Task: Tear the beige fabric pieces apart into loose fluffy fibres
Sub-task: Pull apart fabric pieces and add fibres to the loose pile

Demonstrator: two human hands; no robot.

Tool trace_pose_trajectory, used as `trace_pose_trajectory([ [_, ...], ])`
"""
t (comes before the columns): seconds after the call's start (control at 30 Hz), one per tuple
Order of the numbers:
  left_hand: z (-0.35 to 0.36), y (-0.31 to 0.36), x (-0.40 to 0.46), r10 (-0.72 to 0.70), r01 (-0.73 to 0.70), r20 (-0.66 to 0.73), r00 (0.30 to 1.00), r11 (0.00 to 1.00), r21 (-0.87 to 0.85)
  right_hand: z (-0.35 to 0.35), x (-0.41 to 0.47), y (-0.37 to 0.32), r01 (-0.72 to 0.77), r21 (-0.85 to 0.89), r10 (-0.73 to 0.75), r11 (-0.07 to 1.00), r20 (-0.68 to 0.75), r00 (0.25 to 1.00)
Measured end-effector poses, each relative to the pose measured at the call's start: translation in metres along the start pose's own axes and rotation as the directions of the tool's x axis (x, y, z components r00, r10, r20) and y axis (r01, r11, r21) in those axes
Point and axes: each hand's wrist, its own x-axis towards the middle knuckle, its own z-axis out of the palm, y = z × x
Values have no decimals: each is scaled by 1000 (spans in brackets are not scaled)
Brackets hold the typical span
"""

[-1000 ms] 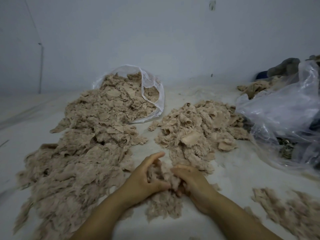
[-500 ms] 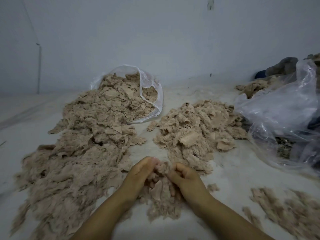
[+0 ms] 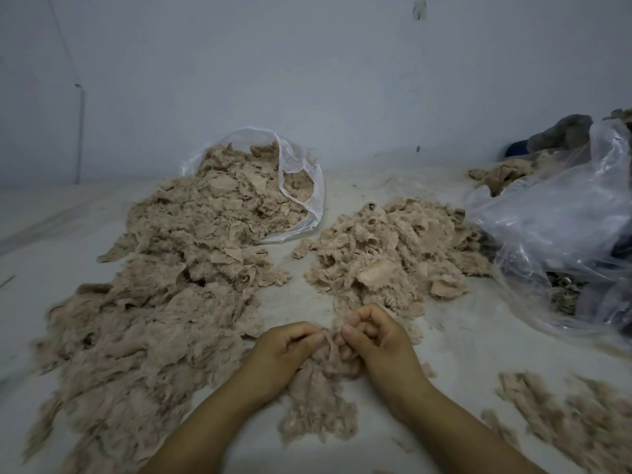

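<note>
My left hand [image 3: 278, 355] and my right hand [image 3: 376, 343] both pinch one beige fabric piece [image 3: 328, 350] between them, fingers curled, just above a small clump of torn fluffy fibres [image 3: 314, 405] on the pale floor. A mound of beige fabric pieces [image 3: 390, 254] lies just beyond my right hand. To the left, a large heap of fabric and fluff [image 3: 154, 309] spills out of a clear plastic bag [image 3: 301, 179].
A crumpled clear plastic bag [image 3: 561, 234] with dark contents sits at the right, with grey and beige cloth [image 3: 561, 131] behind it. More loose fluff [image 3: 567, 419] lies at the lower right. A pale wall [image 3: 307, 80] closes the back.
Both hands have drawn nearer to me and now pinch the piece from each side. The small clump under them has spread a little toward me.
</note>
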Motion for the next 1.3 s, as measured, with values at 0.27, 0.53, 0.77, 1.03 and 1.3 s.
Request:
trace_pose_trajectory([
  [0.27,5,0,-1,78,-74,-59,995,995,69,2,0,2,58,-97,-54,994,50,997],
  [0.53,-8,4,2,125,-130,-228,966,991,-7,-5,-3,-4,-62,-52,67,997,87,994],
  [0.77,1,3,1,-8,-37,-272,962,986,-162,-4,-1,-1,-122,110,111,986,101,989],
  [1.03,4,-2,-4,16,-22,76,997,997,75,-6,0,-1,-144,207,112,968,160,981],
  [1.3,-10,-8,0,20,8,-105,994,965,261,-16,1,-5,-114,190,99,975,88,991],
])
